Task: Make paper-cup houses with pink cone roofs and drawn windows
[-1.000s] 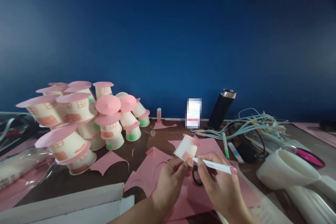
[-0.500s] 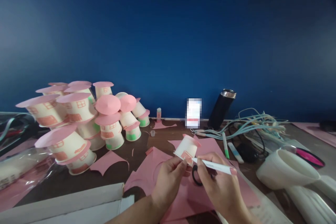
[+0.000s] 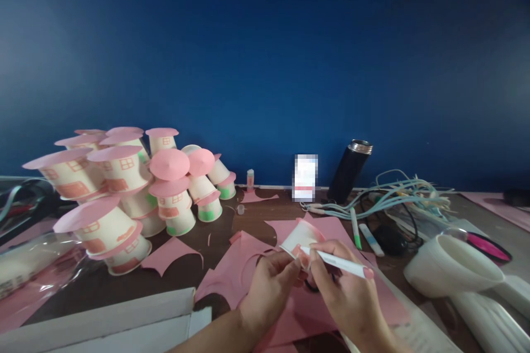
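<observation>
Between the fingers of my left hand [image 3: 269,281] is a small white paper cup [image 3: 304,233], tilted, its rim towards me. Red marker colouring shows on the cup's side, and a pink paper piece sits at its far end. My right hand [image 3: 345,289] grips a white marker pen [image 3: 342,262] with a pink end, the tip against or very close to the coloured patch. Pink paper sheets [image 3: 306,320] with cut-outs lie beneath both hands. A black loop, partly covered by my fingers, shows under the cup.
At left stand several stacked paper-cup houses [image 3: 124,171] with pink roofs. A glue stick [image 3: 250,181], a blurred upright screen [image 3: 305,178] and a dark bottle [image 3: 350,172] stand by the blue wall. Right are cables [image 3: 397,198], markers [image 3: 355,229] and a white cup-shaped container [image 3: 453,267].
The cup has turned and shifted slightly right in my left hand, showing its coloured patch at a different angle. My right hand keeps the marker against or near it.
</observation>
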`<state>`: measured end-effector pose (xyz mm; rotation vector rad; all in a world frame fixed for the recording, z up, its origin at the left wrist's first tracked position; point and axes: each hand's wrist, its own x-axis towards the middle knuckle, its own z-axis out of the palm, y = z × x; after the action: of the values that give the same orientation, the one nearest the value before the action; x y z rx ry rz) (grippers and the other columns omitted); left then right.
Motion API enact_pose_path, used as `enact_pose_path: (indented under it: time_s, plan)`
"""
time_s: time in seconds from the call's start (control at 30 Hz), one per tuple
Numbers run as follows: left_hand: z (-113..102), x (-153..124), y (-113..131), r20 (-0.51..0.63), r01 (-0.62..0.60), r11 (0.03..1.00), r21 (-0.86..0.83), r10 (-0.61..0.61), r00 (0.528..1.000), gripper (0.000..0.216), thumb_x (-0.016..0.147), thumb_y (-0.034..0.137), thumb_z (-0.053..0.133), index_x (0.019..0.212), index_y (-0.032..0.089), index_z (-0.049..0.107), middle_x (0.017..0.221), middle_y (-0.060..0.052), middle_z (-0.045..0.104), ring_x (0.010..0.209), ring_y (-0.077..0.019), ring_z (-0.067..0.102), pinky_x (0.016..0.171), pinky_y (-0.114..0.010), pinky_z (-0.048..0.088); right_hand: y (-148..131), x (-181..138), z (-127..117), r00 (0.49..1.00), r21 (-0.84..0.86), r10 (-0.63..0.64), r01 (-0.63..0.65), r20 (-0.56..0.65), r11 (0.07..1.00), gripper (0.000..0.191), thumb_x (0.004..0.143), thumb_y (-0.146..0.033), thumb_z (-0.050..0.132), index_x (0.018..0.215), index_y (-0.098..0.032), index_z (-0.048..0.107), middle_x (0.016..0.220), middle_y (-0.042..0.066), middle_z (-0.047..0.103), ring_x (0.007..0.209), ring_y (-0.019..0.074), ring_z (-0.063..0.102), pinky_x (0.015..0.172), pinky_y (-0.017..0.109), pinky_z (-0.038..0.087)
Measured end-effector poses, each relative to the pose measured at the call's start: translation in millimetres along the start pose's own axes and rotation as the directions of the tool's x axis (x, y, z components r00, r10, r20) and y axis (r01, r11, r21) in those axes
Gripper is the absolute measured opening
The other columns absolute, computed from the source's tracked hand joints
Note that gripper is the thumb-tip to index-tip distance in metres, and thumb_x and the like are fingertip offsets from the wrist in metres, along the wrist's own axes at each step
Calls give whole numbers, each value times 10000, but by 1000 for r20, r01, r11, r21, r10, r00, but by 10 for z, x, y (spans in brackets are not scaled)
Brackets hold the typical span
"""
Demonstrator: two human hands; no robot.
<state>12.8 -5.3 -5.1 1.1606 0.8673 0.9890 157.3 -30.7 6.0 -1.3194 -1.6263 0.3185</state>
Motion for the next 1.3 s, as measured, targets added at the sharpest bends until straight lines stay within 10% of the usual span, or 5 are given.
enact_pose_path:
  time_s: [0.43,1.3]
  plan:
    - [-53,40,-17,-61,49,988,-145,-58,996,376,713,519,699,691,144,694,674,-50,666,700,-186,606,705,-291,485,-56,32,-32,999,-52,-39,37,-27,998,140,926,-314,557,835,-229,620,724,19,673,628,159,651,569,240,499]
    - [-22,-15,-62,-23,-176,970,169,182,983,324,881,422,561,703,168,656,761,-41,628,795,-205,575,729,-292,428,-70,4,-37,996,76,29,-36,86,996,149,928,-328,552,849,-215,609,717,29,678,625,169,652,525,228,490]
